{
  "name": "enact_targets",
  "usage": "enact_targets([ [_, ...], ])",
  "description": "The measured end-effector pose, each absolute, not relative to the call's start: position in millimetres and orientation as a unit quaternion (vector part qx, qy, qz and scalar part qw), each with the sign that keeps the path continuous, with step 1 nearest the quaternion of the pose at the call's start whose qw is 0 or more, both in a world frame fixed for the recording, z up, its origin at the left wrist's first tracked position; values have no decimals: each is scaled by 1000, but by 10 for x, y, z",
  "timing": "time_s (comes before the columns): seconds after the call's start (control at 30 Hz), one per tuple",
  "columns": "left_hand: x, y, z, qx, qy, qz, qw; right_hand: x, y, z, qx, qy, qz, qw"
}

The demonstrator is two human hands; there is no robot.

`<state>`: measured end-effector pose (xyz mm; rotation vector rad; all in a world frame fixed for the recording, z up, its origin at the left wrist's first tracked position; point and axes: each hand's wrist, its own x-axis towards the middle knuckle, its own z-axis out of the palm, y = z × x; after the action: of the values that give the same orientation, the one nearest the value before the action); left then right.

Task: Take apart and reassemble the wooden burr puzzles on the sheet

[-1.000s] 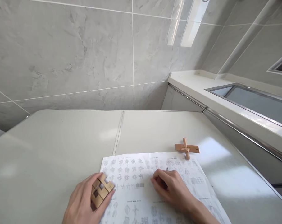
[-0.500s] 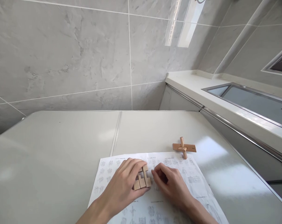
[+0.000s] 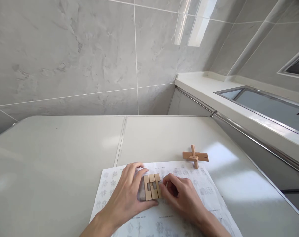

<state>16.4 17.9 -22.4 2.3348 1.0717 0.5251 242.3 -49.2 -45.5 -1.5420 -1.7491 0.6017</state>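
Several notched wooden puzzle blocks (image 3: pixel 151 193) lie side by side on a printed paper sheet (image 3: pixel 149 228), forming a small rectangle with a gap in its middle. Around their left side curves my left hand (image 3: pixel 128 191), fingers spread above and thumb below, apart from the wood. My right hand (image 3: pixel 180 194) is at the right edge of the blocks. Its fingers are curled into a pinch, the tips at or touching the rightmost block, and nothing shows held between them.
A wooden cross-shaped puzzle (image 3: pixel 195 156) rests at the sheet's upper right corner. The pale table (image 3: pixel 65 158) has a seam across it. To the right runs a white counter (image 3: pixel 199 82) with a sink (image 3: pixel 263 102). A grey tiled wall (image 3: pixel 90 49) stands behind.
My left hand has let go of the blocks and opened leftward. The blocks now lie flat with their outline squared up. My right hand has barely moved.
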Motion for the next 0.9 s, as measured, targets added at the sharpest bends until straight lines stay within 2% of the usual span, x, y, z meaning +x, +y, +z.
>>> enact_targets([
  [0.1, 45, 208, -188, 846, 405, 186, 294, 2451, -500, -441, -570, -727, 221, 314],
  [0.2, -29, 231, -147, 795, 423, 194, 390, 2474, -496, -441, -550, -759, 208, 280],
  [0.37, -29, 222, -121, 693, 427, 242, 528, 2488, -486, -460, -537, -777, 187, 272],
  [0.5, -6, 206, -132, 668, 409, 252, 568, 2515, -497, -445, -553, -741, 236, 300],
  [0.63, 15, 184, -125, 660, 406, 230, 589, 2548, -496, -368, -575, -643, 333, 381],
  [0.73, 43, 151, -107, 660, 412, 206, 593, 2569, -480, -311, -551, -583, 413, 432],
  [0.9, 101, 95, -95, 671, 410, 178, 591, 2587, -483, -325, -503, -532, 498, 464],
])
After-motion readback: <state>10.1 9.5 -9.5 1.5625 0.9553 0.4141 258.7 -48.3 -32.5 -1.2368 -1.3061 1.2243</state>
